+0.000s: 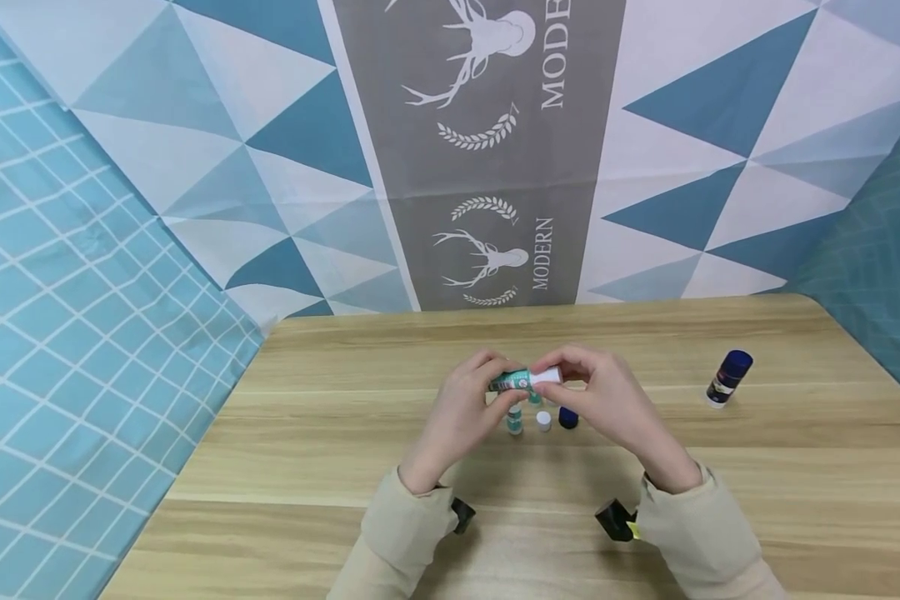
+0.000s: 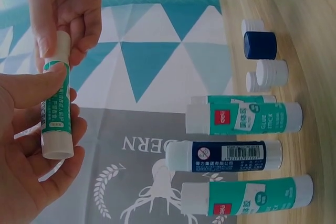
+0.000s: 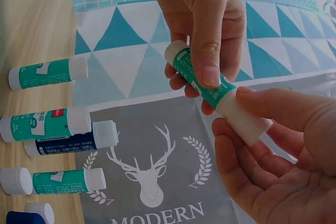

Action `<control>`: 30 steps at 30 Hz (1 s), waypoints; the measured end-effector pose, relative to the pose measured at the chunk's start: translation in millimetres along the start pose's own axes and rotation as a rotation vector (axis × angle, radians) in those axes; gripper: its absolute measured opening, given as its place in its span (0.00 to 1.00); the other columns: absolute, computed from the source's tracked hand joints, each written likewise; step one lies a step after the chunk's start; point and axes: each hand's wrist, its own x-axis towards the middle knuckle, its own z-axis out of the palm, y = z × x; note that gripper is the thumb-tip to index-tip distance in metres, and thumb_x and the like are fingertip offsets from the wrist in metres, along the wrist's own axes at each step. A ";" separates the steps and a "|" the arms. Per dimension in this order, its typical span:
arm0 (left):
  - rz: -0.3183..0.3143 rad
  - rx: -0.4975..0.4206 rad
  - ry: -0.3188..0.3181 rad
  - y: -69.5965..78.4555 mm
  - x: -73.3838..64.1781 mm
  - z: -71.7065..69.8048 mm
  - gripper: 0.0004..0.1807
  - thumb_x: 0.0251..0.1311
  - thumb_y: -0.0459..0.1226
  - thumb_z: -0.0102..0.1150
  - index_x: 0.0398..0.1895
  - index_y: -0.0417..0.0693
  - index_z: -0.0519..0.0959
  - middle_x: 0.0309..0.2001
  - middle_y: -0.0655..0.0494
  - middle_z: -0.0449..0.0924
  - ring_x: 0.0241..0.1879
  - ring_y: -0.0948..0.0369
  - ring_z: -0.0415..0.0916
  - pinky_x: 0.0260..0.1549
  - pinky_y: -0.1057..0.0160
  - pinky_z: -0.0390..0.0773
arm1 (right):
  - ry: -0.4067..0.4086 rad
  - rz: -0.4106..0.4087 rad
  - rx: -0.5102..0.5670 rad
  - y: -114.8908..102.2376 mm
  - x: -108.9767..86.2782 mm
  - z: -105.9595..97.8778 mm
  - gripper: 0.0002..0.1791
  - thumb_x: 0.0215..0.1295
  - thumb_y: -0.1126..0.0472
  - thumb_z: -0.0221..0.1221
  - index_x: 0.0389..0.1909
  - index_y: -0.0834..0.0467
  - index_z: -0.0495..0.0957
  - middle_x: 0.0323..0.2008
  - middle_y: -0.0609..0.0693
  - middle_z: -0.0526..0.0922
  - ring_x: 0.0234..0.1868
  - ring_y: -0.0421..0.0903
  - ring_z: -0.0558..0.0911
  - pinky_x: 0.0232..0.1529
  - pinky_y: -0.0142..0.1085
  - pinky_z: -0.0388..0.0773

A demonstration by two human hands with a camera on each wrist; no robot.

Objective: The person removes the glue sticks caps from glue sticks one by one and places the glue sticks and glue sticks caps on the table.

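Above the middle of the table, my left hand holds a green-labelled glue stick around its labelled body. My right hand pinches the white cap at the other end, between thumb and fingers. The stick lies nearly level in the head view. Beneath the hands stand several uncapped glue sticks with bare white tops, including a green one and a navy one. Beside them on the wood are several loose white caps and a navy cap. My hands partly cover this group in the head view.
A navy glue stick with its cap on stands apart at the right of the wooden table. Behind the table hangs a patterned cloth with triangles and deer heads. Blue tiled cloth borders the left side.
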 end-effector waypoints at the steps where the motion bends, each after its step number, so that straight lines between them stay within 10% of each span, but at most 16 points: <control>1: 0.003 0.004 -0.002 -0.5 0.0 -0.4 0.12 0.53 0.38 0.62 0.40 0.45 0.79 0.37 0.60 0.75 0.33 0.67 0.71 0.33 0.70 0.75 | 0.004 -0.004 -0.005 0.0 0.0 -0.3 0.07 0.55 0.60 0.63 0.36 0.52 0.80 0.34 0.46 0.81 0.35 0.41 0.78 0.32 0.33 0.75; 8: 0.001 0.040 0.016 -4.7 -0.1 -2.7 0.13 0.53 0.37 0.62 0.43 0.48 0.78 0.38 0.60 0.76 0.35 0.67 0.71 0.35 0.69 0.74 | 0.032 -0.025 -0.023 1.2 -0.4 -4.9 0.08 0.55 0.64 0.63 0.37 0.54 0.80 0.37 0.47 0.81 0.38 0.43 0.78 0.45 0.45 0.76; 30: -0.214 -0.133 0.116 -44.5 4.5 -2.5 0.12 0.55 0.32 0.60 0.43 0.42 0.74 0.41 0.50 0.81 0.44 0.56 0.78 0.46 0.58 0.75 | 0.034 0.106 -0.144 17.5 2.9 -25.4 0.15 0.56 0.55 0.62 0.43 0.56 0.77 0.33 0.50 0.81 0.33 0.43 0.77 0.30 0.32 0.73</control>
